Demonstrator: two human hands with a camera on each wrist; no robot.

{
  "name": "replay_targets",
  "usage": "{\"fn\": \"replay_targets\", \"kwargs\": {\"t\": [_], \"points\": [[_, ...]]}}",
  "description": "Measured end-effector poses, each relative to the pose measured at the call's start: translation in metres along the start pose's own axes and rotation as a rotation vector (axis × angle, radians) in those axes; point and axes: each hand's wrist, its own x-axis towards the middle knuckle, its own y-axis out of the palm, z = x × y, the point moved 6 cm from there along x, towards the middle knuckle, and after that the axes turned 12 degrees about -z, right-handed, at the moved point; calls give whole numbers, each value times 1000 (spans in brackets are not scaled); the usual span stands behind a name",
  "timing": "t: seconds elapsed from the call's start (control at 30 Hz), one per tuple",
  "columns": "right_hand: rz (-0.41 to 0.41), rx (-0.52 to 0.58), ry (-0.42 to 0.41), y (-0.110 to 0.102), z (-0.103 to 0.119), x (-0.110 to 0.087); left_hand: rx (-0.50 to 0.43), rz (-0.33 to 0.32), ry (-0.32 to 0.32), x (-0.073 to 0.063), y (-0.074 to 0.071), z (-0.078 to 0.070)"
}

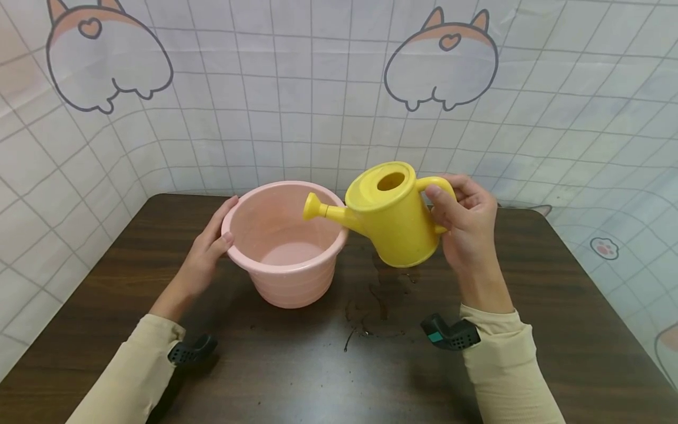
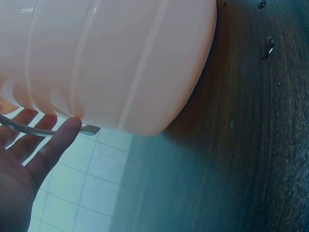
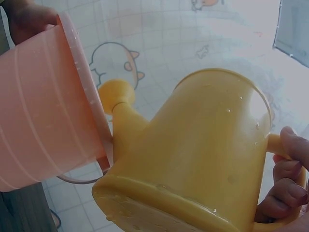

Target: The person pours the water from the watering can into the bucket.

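A pink plastic bucket [image 1: 293, 285] stands on the dark wooden table with its mouth facing up. At its left side, my left hand [image 1: 203, 250] holds the rim, and a thin handle [image 2: 29, 128] crosses the fingers in the left wrist view. My right hand [image 1: 468, 221] grips the loop handle of a yellow watering can [image 1: 402, 229], raised above the table and tilted toward the bucket. Its spout head [image 1: 313, 207] is over the bucket's right rim. In the head view no water shows coming from it. Droplets cling to the can's body [image 3: 207, 145] in the right wrist view.
Small puddles and drops of water [image 1: 365, 333] lie on the dark table [image 1: 296, 377] right of and in front of the bucket. Behind and beside the table hangs a white grid-patterned cloth [image 1: 328, 100] with cartoon animals. Each wrist wears a black strap device [image 1: 452, 334].
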Motion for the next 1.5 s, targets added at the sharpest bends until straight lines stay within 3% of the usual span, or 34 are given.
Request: {"fn": "replay_targets", "kwargs": {"t": [0.87,1.5], "points": [[17,47,21,2,1,1,-2,1,7,0,0,-2],[10,1,6,1,0,1,8,5,5,0,0,-1]]}}
